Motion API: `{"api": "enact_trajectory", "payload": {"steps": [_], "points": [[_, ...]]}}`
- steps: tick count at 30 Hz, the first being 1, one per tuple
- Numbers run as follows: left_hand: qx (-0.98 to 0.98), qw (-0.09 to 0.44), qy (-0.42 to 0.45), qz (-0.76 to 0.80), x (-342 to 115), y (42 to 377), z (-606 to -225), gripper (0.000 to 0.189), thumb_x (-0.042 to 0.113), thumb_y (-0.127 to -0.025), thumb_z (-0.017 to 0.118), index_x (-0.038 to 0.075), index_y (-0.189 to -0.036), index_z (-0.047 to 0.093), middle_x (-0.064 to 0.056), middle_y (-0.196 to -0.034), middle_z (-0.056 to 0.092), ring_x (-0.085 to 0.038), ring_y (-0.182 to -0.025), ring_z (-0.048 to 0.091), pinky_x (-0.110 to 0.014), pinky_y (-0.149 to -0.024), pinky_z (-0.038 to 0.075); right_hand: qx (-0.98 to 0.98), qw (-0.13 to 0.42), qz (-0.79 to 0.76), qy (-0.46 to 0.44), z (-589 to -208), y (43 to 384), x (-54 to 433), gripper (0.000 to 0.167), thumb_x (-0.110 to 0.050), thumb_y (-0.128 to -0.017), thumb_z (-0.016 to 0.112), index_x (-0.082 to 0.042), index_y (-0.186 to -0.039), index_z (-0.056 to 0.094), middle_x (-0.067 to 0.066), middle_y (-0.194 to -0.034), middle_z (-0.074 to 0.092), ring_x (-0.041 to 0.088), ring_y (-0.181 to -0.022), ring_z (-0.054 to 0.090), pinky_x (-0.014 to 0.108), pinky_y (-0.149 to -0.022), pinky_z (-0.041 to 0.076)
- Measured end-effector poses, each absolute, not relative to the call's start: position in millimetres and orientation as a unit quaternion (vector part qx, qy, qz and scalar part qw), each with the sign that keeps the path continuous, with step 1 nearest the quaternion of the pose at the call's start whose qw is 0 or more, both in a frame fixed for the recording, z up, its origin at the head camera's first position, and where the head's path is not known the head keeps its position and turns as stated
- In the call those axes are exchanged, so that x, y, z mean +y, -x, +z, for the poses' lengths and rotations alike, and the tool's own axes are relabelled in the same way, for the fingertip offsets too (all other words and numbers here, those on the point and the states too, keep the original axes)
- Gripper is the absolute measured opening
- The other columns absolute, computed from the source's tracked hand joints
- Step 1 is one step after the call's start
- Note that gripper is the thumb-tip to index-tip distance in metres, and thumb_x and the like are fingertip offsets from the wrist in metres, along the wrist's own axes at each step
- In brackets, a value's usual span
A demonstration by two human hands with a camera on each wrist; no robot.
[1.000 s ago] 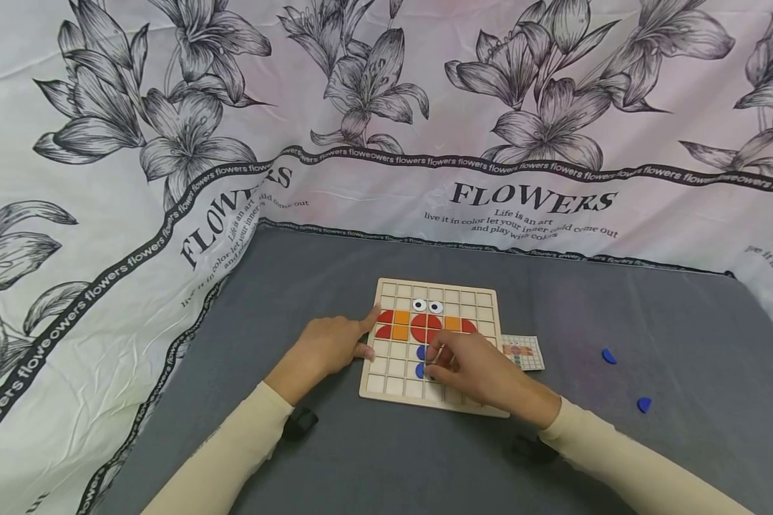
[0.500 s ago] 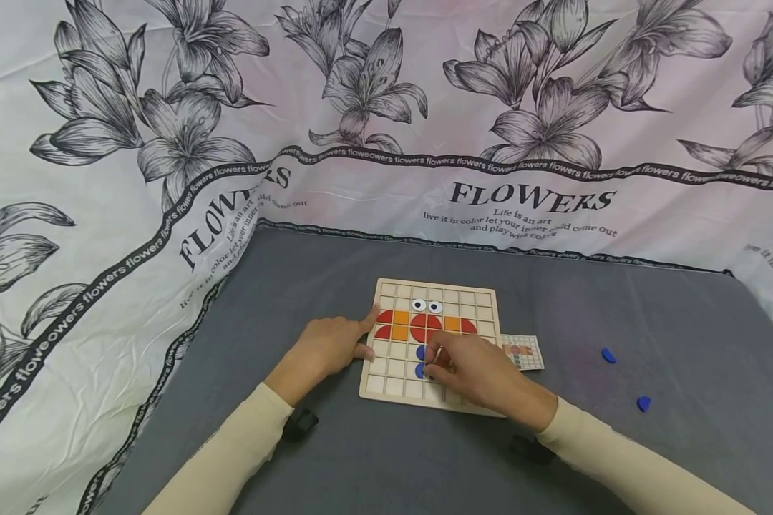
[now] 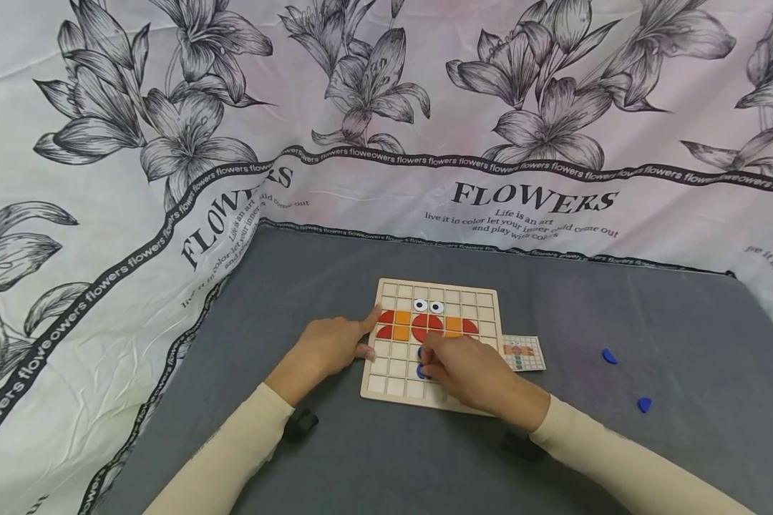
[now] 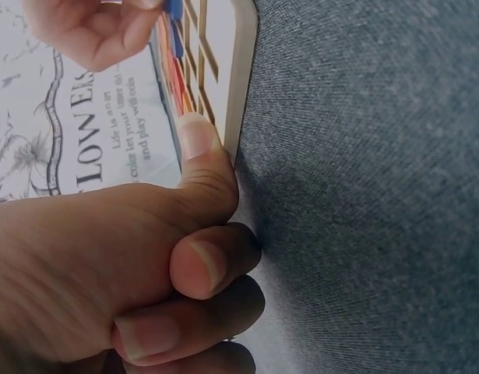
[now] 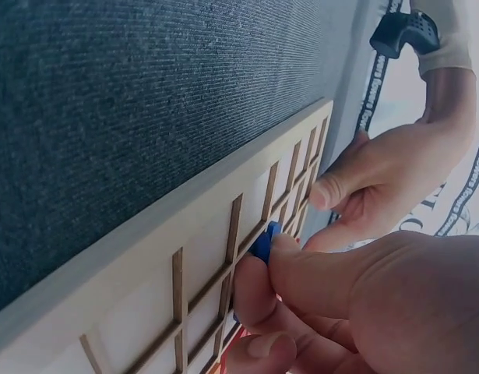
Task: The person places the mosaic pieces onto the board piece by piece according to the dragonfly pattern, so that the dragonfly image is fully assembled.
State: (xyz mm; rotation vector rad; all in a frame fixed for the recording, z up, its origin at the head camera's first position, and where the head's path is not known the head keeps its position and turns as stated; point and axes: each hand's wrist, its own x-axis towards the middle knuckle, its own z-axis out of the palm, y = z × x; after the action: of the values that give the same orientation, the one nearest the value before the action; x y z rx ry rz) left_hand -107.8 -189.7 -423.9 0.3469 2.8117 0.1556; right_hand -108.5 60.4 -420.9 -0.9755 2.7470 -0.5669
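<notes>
A square wooden grid board (image 3: 378, 385) lies on the grey cloth. It carries a red circle (image 3: 427, 323), orange squares (image 3: 402, 319), red rounded pieces (image 3: 469, 326) and two eye pieces (image 3: 421, 305). My left hand (image 3: 331, 345) touches the board's left edge with its outstretched index finger and thumb; its other fingers are bent. My right hand (image 3: 473, 368) is over the lower middle of the grid. Its thumb and index finger pinch a small blue puzzle piece (image 5: 262, 245) at a cell. Blue pieces show partly beside these fingertips in the head view.
A small pattern card (image 3: 524, 354) lies against the board's right side. Farther right on the cloth are two loose blue pieces, one upper (image 3: 609, 356) and one lower (image 3: 644, 405). A flower-printed curtain (image 3: 386, 107) stands behind and to the left.
My right hand has shifted slightly left over the grid, and its fingers now cover more of the blue pieces. The left hand stays at the board's edge.
</notes>
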Motion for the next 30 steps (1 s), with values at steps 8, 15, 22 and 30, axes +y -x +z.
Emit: {"api": "enact_trajectory", "payload": {"steps": [8,15,22,30], "points": [[0.98,0.145,-0.126,0.056,-190.5,107.8,-421.0,0.082,0.05,-0.098,0.067,0.025,-0.169,0.032,-0.012,-0.083,0.07,-0.022,-0.074,0.06,-0.041,-0.065,0.049,0.919,0.076,-0.182,0.341,-420.2,109.2,59.6,0.018,-0.021,-0.096,0.082,-0.022,-0.094,0.064,-0.014,-0.07,0.053,0.006,-0.059,0.048,0.027,-0.052,0.04],[0.98,0.142,-0.127,0.052,-191.0,108.4,-422.1,0.081,0.05,-0.099,0.068,0.025,-0.168,0.034,-0.011,-0.083,0.07,-0.022,-0.076,0.061,-0.041,-0.067,0.05,0.915,0.071,-0.188,0.349,-423.8,109.0,60.4,0.02,-0.021,-0.096,0.082,-0.023,-0.095,0.062,-0.014,-0.07,0.052,0.005,-0.058,0.047,0.026,-0.051,0.039],[0.979,0.146,-0.129,0.053,-190.5,108.2,-424.0,0.081,0.049,-0.099,0.069,0.025,-0.168,0.035,-0.01,-0.081,0.069,-0.022,-0.077,0.061,-0.04,-0.066,0.049,0.912,0.059,-0.192,0.358,-428.2,108.6,62.4,0.021,-0.02,-0.096,0.082,-0.024,-0.095,0.061,-0.015,-0.071,0.053,0.004,-0.059,0.046,0.025,-0.05,0.039],[0.979,0.146,-0.129,0.052,-189.3,106.8,-421.8,0.081,0.05,-0.099,0.068,0.025,-0.168,0.033,-0.013,-0.086,0.071,-0.022,-0.075,0.06,-0.041,-0.066,0.049,0.905,0.072,-0.21,0.364,-428.6,111.8,71.6,0.017,-0.022,-0.1,0.077,-0.022,-0.1,0.06,-0.015,-0.073,0.054,0.003,-0.061,0.048,0.025,-0.053,0.04]]}}
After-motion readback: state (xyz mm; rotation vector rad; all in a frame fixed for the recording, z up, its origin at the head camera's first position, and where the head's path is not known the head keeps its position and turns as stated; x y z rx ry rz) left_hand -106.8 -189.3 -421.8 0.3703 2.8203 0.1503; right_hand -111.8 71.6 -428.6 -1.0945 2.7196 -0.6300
